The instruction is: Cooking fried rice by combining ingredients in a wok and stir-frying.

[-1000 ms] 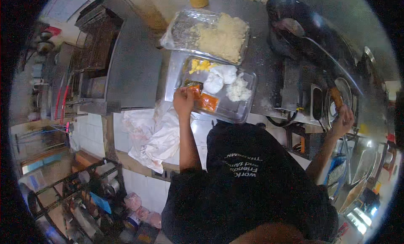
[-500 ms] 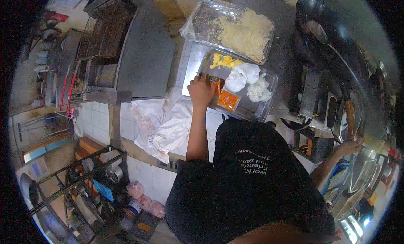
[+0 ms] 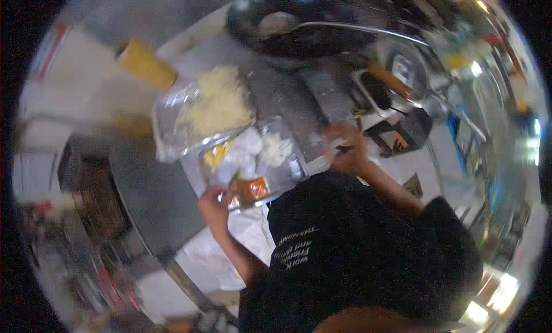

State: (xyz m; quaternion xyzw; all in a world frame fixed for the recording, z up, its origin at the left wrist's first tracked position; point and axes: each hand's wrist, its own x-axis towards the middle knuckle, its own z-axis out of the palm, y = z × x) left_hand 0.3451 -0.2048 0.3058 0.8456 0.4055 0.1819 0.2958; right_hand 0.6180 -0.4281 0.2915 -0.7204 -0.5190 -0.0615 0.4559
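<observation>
My left hand (image 3: 214,203) is at the near left corner of a shallow metal tray (image 3: 292,171), right beside its small packets. Its fingers are bent but blurred, so their grip is unclear. A clear packet with orange contents (image 3: 256,188) lies near the tray's front edge. Farther back in the tray are yellow pieces (image 3: 215,156), a knotted white plastic bag (image 3: 246,147) and a heap of white shreds (image 3: 276,151). Off the tray's right side, my right hand (image 3: 348,150) is raised and smeared by motion; a small dark patch shows at its fingers.
Behind the small tray, a plastic-lined tray (image 3: 168,125) holds pale yellow crumbs (image 3: 215,106). A yellow cylinder (image 3: 146,64) is at the back left. A large dark wok (image 3: 299,31) with a long-handled ladle stands at the far side. White sheeting (image 3: 213,255) hangs below the counter.
The view has swung right, so the trays appear farther left. My right hand has come from the far right toward the small tray. My left hand remains by the packets at the tray's left.
</observation>
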